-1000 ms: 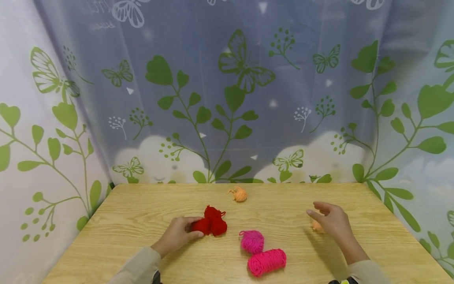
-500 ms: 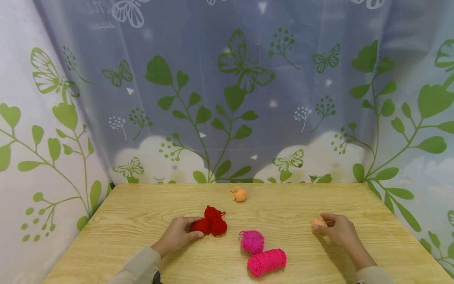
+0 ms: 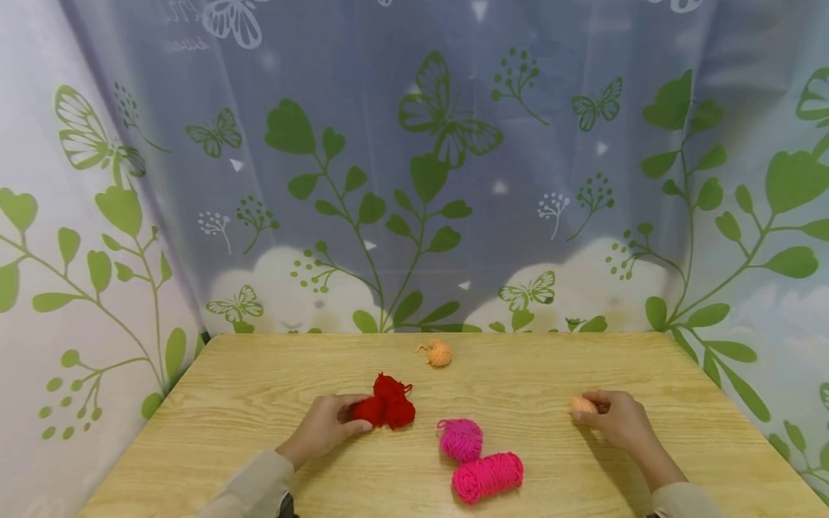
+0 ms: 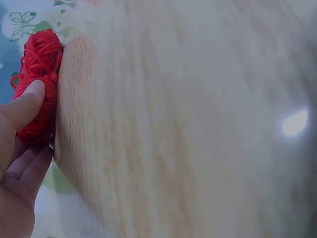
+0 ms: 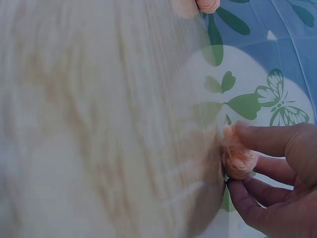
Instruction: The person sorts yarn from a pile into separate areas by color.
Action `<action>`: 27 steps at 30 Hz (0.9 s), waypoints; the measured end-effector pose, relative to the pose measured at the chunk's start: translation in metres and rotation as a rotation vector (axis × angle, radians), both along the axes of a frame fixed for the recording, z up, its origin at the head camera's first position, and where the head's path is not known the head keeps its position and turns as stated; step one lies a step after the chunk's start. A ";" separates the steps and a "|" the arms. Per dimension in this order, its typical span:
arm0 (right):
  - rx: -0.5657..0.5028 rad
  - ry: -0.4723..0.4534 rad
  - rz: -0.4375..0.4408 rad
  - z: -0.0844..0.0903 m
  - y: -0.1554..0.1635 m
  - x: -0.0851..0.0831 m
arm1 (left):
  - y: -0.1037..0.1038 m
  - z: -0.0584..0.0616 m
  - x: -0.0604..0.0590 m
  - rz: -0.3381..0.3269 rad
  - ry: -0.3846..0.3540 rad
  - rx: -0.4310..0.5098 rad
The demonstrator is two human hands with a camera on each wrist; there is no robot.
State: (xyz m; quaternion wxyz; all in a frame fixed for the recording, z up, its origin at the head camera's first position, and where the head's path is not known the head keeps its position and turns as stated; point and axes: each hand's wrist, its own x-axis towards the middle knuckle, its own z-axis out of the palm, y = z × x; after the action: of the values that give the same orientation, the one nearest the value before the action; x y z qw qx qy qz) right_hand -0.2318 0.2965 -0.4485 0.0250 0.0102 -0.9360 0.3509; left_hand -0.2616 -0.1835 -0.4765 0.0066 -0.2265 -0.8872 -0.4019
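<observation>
Hidden and blurred regions across the views.
The table [image 4: 198,124] is blurring in both wrist views; the right hand [image 3: 620,419] is covering most of the small peach yarn ball [image 3: 580,406].

A light wooden table [image 3: 227,374] stands against a leaf-and-butterfly printed curtain [image 3: 414,180].

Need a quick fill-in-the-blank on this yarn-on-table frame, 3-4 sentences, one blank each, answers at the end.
1. The left hand grips the ____ yarn bundle.
2. The right hand pinches a small ____ yarn ball.
3. Between the hands, on the wooden table, lie ____ pink yarn bundles, and.
4. A second orange ball sits near the table's ____ edge, touched by neither hand.

Missing words: red; orange; two; far
</observation>
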 end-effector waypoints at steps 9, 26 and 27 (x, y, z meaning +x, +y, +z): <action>-0.015 0.019 -0.004 -0.001 0.000 -0.003 | -0.001 0.006 -0.004 -0.026 -0.018 0.013; -0.016 0.015 -0.015 -0.008 -0.002 0.001 | 0.033 0.043 -0.021 0.024 0.053 -0.010; -0.016 0.016 -0.015 -0.007 -0.001 0.000 | 0.038 0.046 -0.024 0.028 0.063 -0.018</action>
State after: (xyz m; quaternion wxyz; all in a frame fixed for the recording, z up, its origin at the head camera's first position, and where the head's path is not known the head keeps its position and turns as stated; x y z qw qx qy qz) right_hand -0.2317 0.2952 -0.4560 0.0352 0.0060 -0.9330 0.3582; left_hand -0.2856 -0.1457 -0.4302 0.0380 -0.2268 -0.8933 -0.3863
